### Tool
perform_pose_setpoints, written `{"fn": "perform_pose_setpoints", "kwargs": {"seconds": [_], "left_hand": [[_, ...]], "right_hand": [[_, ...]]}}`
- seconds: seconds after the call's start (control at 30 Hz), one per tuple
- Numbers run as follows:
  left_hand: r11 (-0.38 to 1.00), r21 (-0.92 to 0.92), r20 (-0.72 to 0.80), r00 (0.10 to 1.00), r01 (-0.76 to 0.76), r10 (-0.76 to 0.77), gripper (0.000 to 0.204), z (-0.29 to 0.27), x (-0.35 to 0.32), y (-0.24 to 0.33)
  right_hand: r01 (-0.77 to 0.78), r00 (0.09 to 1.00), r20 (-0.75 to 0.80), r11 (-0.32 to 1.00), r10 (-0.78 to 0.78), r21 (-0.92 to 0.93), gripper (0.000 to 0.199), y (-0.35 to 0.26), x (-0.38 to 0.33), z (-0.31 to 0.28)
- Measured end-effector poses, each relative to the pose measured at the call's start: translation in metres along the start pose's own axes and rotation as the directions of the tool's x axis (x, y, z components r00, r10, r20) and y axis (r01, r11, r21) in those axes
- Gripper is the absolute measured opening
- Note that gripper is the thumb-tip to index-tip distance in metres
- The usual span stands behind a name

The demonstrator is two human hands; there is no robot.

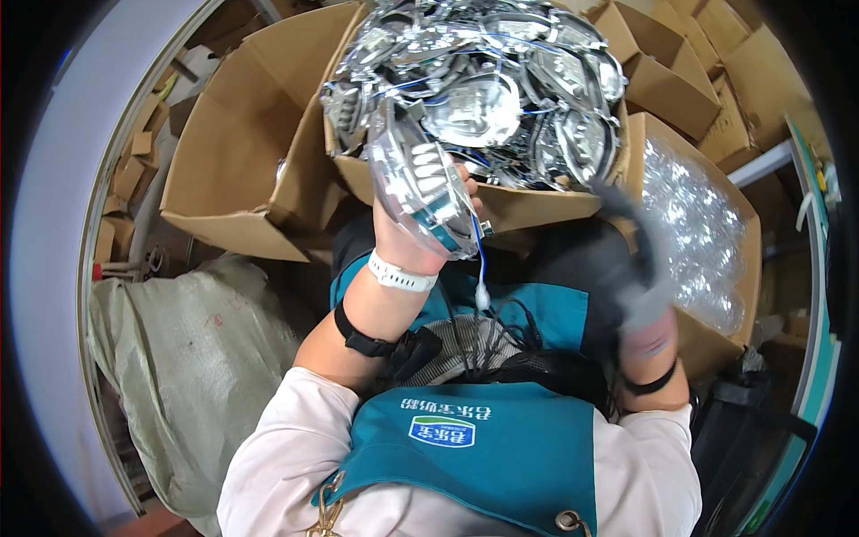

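My left hand [413,234] holds up a shiny chrome lamp reflector [420,179] with a blue wire and a small white plug hanging below it. It is just in front of a cardboard box [537,204] heaped with several similar chrome reflectors [488,76] and blue wires. My right hand [646,291] wears a grey glove and is blurred by motion, right of the box near a box of clear plastic parts. I cannot make out anything in it.
An open cardboard box [234,152] lies at the left. At the right stands a box filled with clear plastic pieces [698,224]. More cardboard boxes [680,63] are stacked behind. A grey-green woven sack [179,358] sits at the lower left. I wear a teal apron [465,447].
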State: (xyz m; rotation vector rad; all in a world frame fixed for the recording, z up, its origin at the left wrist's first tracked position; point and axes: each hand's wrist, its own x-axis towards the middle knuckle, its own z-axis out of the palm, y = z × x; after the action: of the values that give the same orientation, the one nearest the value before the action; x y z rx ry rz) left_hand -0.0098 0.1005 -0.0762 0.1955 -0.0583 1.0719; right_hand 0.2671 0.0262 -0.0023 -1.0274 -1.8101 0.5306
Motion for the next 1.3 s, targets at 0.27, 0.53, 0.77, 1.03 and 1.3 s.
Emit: {"fn": "perform_pose_setpoints", "kwargs": {"seconds": [0.27,0.53,0.77,1.03,1.3], "left_hand": [[0.987,0.13,0.016,0.996,-0.09,0.089,0.061,0.015,-0.01,0.012],[0.621,0.671,-0.152,0.744,-0.406,0.65,0.056,0.06,-0.024,0.014],[0.617,0.623,0.036,0.805,-0.481,0.592,0.055,0.051,-0.027,0.026],[0.044,0.788,0.39,0.553,-0.614,0.736,0.081,0.057,-0.027,0.037],[-0.7,0.24,0.959,0.275,-0.672,0.065,0.115,0.099,-0.039,0.058]], "right_hand": [[-0.634,0.617,-0.085,0.43,0.782,-0.643,0.04,0.331,-0.144,-0.119],[-0.453,0.038,0.044,0.056,0.998,-0.89,0.074,0.373,-0.176,-0.094],[-0.25,0.103,0.072,0.096,0.992,-0.963,0.076,0.378,-0.166,-0.078],[-0.223,0.207,0.092,0.138,0.974,-0.965,0.079,0.426,-0.181,-0.091],[-0.917,0.091,0.244,0.176,0.966,-0.359,0.074,0.296,-0.115,-0.164]]}}
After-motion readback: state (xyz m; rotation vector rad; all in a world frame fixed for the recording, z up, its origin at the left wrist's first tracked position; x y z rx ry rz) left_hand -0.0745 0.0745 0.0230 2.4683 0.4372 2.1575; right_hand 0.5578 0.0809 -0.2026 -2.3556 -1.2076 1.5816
